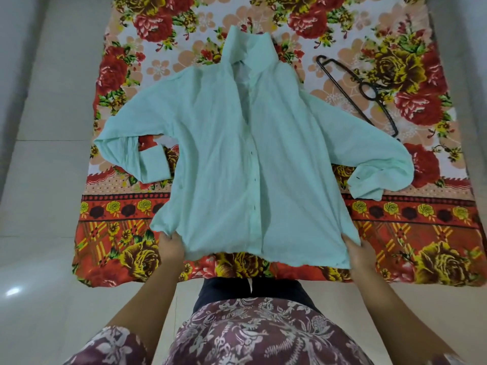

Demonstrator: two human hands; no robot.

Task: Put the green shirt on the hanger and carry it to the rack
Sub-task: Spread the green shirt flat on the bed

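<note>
Head view: pale green button-up shirt (237, 154) lies spread front-up on a floral bedsheet (395, 233) laid over a light tiled floor (47, 180), collar pointing away from the person, both sleeves bent outward with cuffs folded back. Left hand (171, 246) pinches the shirt's lower left hem corner, fingers closed on the fabric. Right hand (355, 251) grips the lower right hem corner the same way, fabric held between thumb and fingers. Hem edge is lifted slightly near both hands. Black hanger (366, 93) lies flat on the sheet beside the shirt's right shoulder, its lower end just beside the right sleeve, not held. Person's patterned maroon garment (250, 333) fills the bottom of the frame.
</note>
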